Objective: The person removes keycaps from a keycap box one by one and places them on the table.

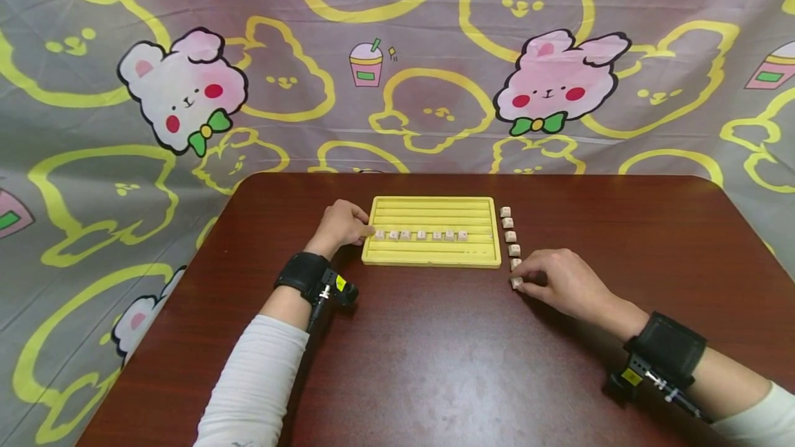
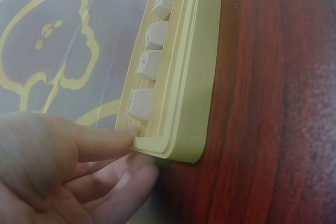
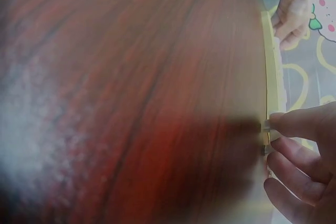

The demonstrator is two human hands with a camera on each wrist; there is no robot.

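Note:
A yellow ridged tray (image 1: 428, 256) lies on the table, with several white keycaps (image 1: 421, 234) in a row along one of its grooves. My left hand (image 1: 340, 225) holds the tray's left edge; in the left wrist view the thumb (image 2: 105, 142) lies on the rim by the end keycap (image 2: 142, 104), and the other fingers are at the tray's outer side. Right of the tray, more keycaps (image 1: 511, 236) stand in a column. At the near end of that column my right hand (image 1: 562, 283) pinches a keycap (image 1: 516, 283) between thumb and finger.
The dark reddish wooden table (image 1: 422, 364) extends around the tray, its far edge meeting a grey curtain (image 1: 428, 47) with rabbit and yellow outline prints. Black straps with small cameras (image 1: 338, 288) sit on both wrists.

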